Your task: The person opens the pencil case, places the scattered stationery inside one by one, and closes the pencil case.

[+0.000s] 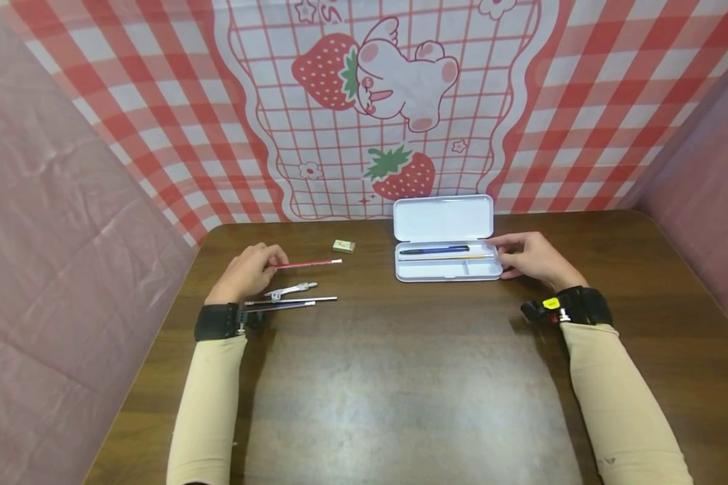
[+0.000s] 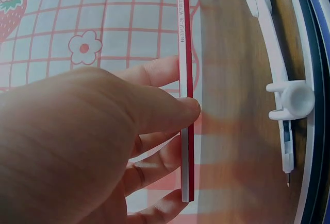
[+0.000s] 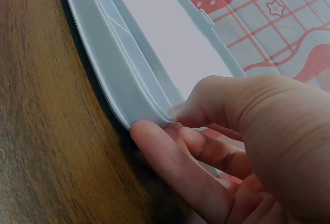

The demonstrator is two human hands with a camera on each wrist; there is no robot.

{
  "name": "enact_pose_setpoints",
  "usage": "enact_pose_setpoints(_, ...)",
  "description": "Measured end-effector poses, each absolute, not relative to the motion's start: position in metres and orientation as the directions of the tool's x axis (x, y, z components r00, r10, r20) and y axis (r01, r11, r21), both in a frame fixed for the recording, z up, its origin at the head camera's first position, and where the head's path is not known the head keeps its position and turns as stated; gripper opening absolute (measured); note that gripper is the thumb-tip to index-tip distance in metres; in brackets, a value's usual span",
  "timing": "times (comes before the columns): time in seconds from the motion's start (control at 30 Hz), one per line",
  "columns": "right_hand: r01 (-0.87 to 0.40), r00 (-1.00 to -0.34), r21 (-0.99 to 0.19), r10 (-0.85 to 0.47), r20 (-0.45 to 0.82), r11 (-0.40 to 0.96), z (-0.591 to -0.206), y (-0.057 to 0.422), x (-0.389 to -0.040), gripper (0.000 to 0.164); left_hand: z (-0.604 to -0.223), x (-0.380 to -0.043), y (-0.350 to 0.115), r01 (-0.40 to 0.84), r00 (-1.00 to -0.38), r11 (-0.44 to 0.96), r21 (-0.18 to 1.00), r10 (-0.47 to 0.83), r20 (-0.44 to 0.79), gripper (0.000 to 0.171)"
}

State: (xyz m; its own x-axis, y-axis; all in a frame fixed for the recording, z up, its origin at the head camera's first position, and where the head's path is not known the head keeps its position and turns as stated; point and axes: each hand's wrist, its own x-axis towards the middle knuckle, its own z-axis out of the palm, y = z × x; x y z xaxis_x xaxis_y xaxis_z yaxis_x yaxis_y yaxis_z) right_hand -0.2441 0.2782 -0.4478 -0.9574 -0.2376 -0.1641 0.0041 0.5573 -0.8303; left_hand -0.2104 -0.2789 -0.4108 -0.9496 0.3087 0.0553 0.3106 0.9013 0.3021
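Observation:
My left hand point(image 1: 249, 269) pinches a red and white pencil point(image 2: 185, 80) between thumb and fingers, its white-tipped end pointing right in the head view. Just below that hand lie a white compass point(image 1: 294, 289) and two more pencils point(image 1: 315, 299), one silvery and one dark blue. At the right, my right hand point(image 1: 534, 259) grips the right end of a pale pencil case point(image 3: 103, 69), thumb on the rim and fingers against the outer wall. Its lid point(image 1: 443, 219) stands raised. Inside lie a blue pen point(image 1: 437, 250) and a thin yellow-tipped stick point(image 1: 461, 257).
A small green and white eraser point(image 1: 343, 246) lies between the left hand and the case. Behind the brown wooden table point(image 1: 400, 377) hangs a red checked cloth point(image 1: 558, 108) with strawberries. Pink cloth point(image 1: 54, 236) hangs at both sides.

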Motion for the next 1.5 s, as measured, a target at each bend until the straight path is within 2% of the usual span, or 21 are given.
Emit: enact_pose_setpoints(1.5, -0.011, -0.957, -0.834, -0.247, -0.150, 0.552, -0.450, 0.279, -0.245, 0.041, -0.411, -0.220, -0.237, 0.324, -0.946, 0.908, 0.265, 0.318, 0.065, 0.019)
